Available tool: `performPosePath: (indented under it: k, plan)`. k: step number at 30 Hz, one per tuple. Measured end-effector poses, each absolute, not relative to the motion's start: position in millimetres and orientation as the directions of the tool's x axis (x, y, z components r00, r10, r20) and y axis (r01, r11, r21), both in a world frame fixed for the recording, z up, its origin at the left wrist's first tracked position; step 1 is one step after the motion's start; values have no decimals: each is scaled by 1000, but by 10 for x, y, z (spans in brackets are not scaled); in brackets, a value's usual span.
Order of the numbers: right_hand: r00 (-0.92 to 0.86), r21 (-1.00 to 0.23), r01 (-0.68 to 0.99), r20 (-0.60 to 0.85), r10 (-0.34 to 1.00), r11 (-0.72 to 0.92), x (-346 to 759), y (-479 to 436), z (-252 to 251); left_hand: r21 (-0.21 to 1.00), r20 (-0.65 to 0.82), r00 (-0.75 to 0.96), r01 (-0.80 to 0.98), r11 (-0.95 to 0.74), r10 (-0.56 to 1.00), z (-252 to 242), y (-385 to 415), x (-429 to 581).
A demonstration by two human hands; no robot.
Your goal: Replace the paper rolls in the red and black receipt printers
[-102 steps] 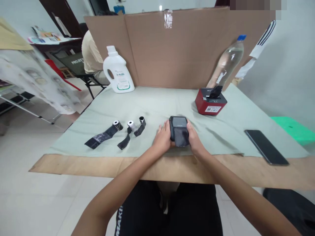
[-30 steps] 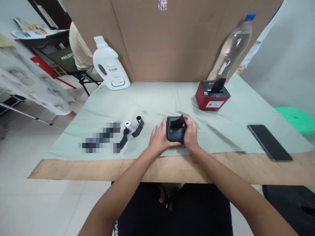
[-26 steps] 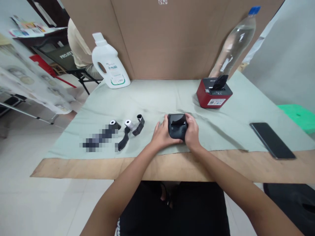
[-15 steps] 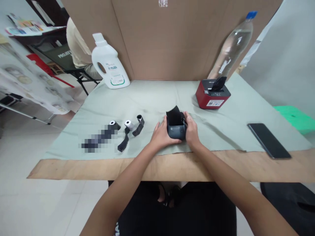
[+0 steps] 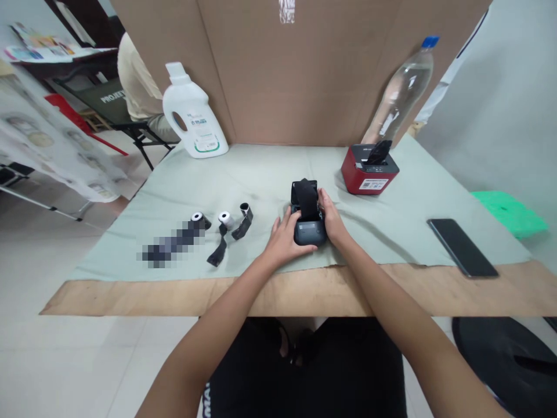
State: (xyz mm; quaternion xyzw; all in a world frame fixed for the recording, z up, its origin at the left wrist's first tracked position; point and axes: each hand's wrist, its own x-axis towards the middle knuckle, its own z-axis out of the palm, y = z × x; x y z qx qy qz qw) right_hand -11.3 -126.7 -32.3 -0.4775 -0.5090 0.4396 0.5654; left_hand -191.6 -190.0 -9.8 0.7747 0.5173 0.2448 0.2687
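Note:
A small dark portable thermal printer sits on the cloth near the front edge, its lid raised at the back. From its open bay a black paper strip stands up. My left hand grips the printer's left side, thumb along the front and fingers at the bay. Against the right side lies my right hand, its fingers pointing forward along the casing. To the left are a white paper roll with a black tail, a curled black strip and another roll with a partly pixelated black strip.
A red box-shaped device with black paper sticking out stands at the right. Behind it leans a clear bottle. A white detergent bottle is at back left, a phone at right. Cardboard closes the back; a person sits beyond.
The printer's lid has swung back and its bay is exposed, with the black strip now further back. Both hands stay at the printer's sides. The view has shifted slightly.

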Motion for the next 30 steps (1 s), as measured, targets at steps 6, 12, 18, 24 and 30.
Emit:
performPosePath:
  k: [6,12,18,24,30]
  plan:
    - [165,-978,56,206,965,200,-51,-1313,-235,702,203,420,567,-431,884,-156,-1903,-1969]
    - [22,-866,467,216,976,181,41,-1275,-1,731,253,444,495,-471,859,-160,-1898,-2003]
    - [-225,-436,882,-53,973,180,57,-1100,335,736,313,463,433,-520,829,-173,-1896,-2038]
    - [-382,-263,919,-403,832,295,-114,-885,645,769,283,447,422,-480,848,-187,-1894,-2048]
    - [-359,-221,932,-431,828,289,-208,-889,768,866,131,340,417,-275,931,-208,-1863,-2047]
